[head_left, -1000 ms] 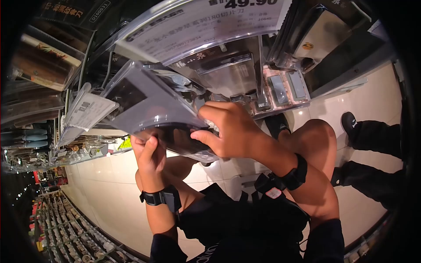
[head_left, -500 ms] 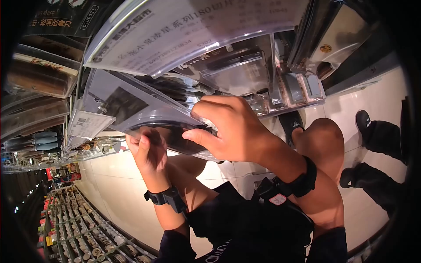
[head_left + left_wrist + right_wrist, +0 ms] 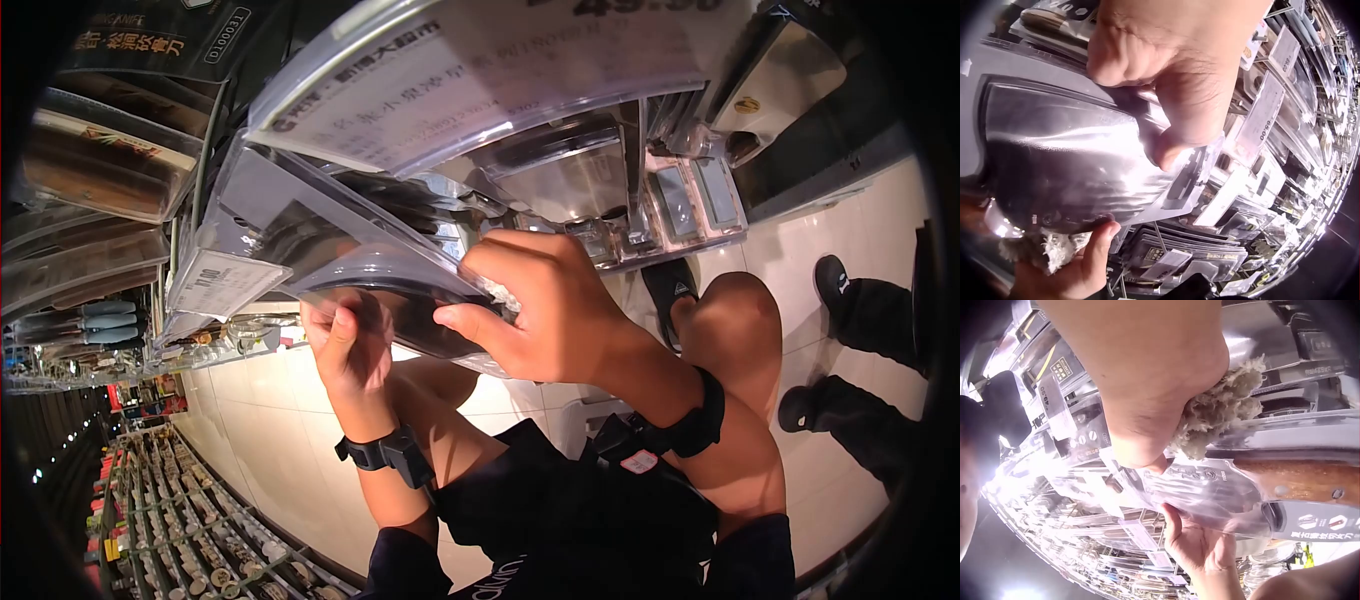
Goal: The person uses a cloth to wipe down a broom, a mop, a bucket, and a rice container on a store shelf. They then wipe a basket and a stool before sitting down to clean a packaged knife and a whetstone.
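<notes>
A clear plastic package with a broad knife blade (image 3: 1060, 162) fills much of the left wrist view; its wooden handle (image 3: 1310, 478) shows in the right wrist view. My left hand (image 3: 352, 345) grips the package's lower edge, thumb on the near side. In my right hand (image 3: 545, 305) is a fluffy, greyish-white cloth (image 3: 1219, 412), pinched against the package's other side, with the thumb over the plastic. Part of the cloth is hidden under the right palm.
Packaged knives (image 3: 105, 160) hang on racks at the left. A large price label (image 3: 450, 90) stands above the hands, and a small price tag (image 3: 225, 283) lies left of the package. Another person's shoes (image 3: 830, 285) are on the tiled floor (image 3: 260, 420) at right.
The head view has shifted, and the shelf and large label sit differently in it. Both hands keep their hold on the package, with only slight movement.
</notes>
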A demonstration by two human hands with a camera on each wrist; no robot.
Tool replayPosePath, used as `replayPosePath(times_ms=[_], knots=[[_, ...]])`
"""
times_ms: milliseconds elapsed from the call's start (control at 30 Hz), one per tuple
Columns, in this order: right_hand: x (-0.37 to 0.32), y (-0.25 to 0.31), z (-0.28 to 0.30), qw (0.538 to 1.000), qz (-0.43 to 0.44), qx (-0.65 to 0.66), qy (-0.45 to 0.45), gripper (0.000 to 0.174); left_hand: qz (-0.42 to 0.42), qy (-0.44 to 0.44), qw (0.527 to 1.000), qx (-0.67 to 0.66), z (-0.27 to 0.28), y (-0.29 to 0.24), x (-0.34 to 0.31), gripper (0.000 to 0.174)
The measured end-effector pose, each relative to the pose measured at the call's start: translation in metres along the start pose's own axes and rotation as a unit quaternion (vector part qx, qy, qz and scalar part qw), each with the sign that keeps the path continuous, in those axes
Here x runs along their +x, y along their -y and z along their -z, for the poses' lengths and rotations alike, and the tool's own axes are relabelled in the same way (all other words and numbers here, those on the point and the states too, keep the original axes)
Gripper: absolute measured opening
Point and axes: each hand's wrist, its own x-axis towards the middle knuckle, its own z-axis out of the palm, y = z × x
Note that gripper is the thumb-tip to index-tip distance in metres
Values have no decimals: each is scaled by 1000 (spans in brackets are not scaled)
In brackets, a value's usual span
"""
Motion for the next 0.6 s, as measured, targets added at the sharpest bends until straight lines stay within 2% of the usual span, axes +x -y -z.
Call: replayPosePath(times_ms=[200, 300, 367, 533, 600], knots=[[-6, 4, 2, 1000, -16, 9, -5, 25, 22, 15, 1000, -3, 0, 1, -2, 51], [-4, 4, 1, 999, -32, 27, -9, 24, 51, -11, 998, -21, 0, 0, -3, 50], [-2, -1, 1, 999, -28, 14, -20, 24, 52, 47, 997, -24, 6, 0, 1, 39], [2, -7, -7, 998, -42, -4, -43, 25, 48, 73, 996, -9, 8, 2, 13, 36], [4, -7, -8, 996, -50, -70, -32, 26, 44, 76, 996, 1, 7, 4, 18, 34]])
